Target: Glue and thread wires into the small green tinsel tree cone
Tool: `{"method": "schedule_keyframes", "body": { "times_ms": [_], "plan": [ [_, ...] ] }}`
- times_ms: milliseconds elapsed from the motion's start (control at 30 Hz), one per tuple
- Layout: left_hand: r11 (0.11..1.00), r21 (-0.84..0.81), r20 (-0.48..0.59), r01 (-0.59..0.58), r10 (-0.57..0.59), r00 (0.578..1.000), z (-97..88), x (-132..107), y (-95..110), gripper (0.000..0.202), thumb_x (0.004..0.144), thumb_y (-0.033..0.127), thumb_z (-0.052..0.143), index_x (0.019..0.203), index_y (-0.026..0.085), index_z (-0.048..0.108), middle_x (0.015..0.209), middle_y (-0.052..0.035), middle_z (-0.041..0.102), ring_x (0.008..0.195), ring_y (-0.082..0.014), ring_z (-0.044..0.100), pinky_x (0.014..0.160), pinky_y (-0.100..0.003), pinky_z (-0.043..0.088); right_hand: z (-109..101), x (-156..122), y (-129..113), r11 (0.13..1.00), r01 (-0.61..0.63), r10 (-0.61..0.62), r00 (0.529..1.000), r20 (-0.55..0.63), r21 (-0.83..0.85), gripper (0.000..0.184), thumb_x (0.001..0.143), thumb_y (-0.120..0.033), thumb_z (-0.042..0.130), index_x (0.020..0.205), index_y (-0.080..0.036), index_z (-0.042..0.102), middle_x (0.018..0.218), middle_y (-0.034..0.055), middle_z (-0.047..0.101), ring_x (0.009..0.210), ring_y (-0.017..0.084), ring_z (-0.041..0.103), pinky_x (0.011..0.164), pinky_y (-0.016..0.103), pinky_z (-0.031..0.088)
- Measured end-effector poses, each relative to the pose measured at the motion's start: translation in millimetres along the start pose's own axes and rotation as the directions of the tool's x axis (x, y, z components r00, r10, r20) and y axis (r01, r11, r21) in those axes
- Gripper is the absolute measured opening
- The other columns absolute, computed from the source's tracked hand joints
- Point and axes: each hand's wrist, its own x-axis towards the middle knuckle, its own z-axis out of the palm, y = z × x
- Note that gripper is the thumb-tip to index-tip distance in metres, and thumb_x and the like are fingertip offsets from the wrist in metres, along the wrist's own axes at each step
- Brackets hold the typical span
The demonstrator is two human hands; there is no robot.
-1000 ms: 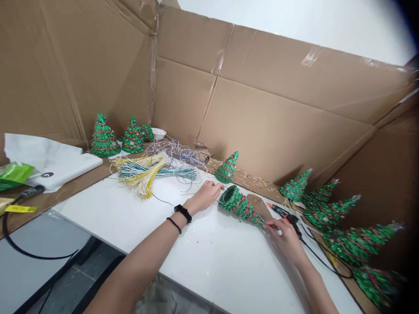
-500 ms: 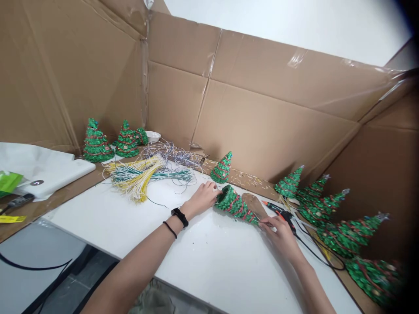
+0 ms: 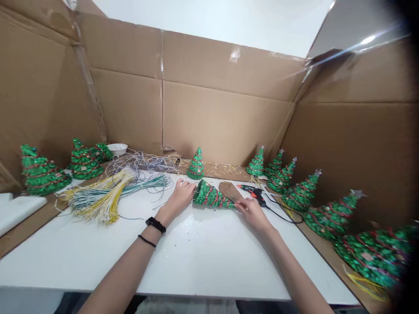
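Observation:
A small green tinsel Christmas tree [image 3: 211,195] with red garland lies tilted on its side between my hands, its dark hollow base facing left and its tip to the right. My left hand [image 3: 181,195] has its fingers curled at the rim of the base; the fingertips are partly hidden. At the tip, my right hand [image 3: 249,210] pinches the narrow end between thumb and fingers. Just beyond the right hand lies a black and orange glue gun [image 3: 257,195], near a brown flat piece [image 3: 230,192].
Bundles of yellow, white and green wire [image 3: 108,192] lie on the white table [image 3: 203,257] at left, with tangled wire [image 3: 144,162] and a white bowl [image 3: 117,149] behind. Finished trees [image 3: 299,192] line the right edge. Another tree [image 3: 195,165] stands at the back. Cardboard walls [image 3: 209,117] enclose the table.
My view has swung to the right, so things sit further left in it. Both hands stay at the two ends of the tree, which now lies closer to level.

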Motion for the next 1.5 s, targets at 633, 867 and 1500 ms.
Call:
{"method": "schedule_keyframes", "body": {
  "times_ms": [633, 867, 1500],
  "plan": [
    [0.664, -0.668, 0.059, 0.336, -0.403, 0.913, 10.1, 8.3, 1.3, 0.018, 0.084, 0.028, 0.042, 0.083, 0.019, 0.057, 0.078, -0.002, 0.062, 0.078, -0.0173, 0.056, 0.078, -0.029, 0.04, 0.1, 0.6, -9.9, 0.998, 0.039, -0.036, 0.998, -0.046, 0.053, 0.023, 0.09, -0.029, 0.042, 0.079, -0.02, 0.06, 0.08, 0.005, 0.067, 0.075, 0.018, 0.059, 0.069, 0.028, 0.037],
    [0.664, -0.589, 0.039, 0.461, -0.546, 0.837, 4.6, 2.6, -14.4, 0.017, 0.084, 0.026, 0.035, 0.079, 0.02, 0.05, 0.07, 0.0002, 0.055, 0.066, -0.0153, 0.051, 0.063, -0.025, 0.036, -4.6, -0.4, -7.3, 1.0, -0.015, 0.016, 0.999, -0.05, 0.02, 0.02, 0.088, -0.032, 0.046, 0.08, -0.022, 0.062, 0.077, 0.0039, 0.067, 0.077, 0.02, 0.058, 0.068, 0.029, 0.037],
    [0.747, -0.388, 0.43, 0.541, -0.372, 0.822, -26.5, -3.8, -40.0, 0.035, 0.079, 0.025, 0.036, 0.065, 0.017, 0.067, 0.052, -0.004, 0.058, 0.057, -0.0172, 0.054, 0.058, -0.027, 0.035, 3.2, 1.6, -8.8, 1.0, 0.003, -0.002, 0.997, -0.072, 0.016, 0.023, 0.089, -0.034, 0.041, 0.079, -0.021, 0.059, 0.075, 0.0047, 0.066, 0.071, 0.019, 0.058, 0.066, 0.028, 0.038]
  ]
}}
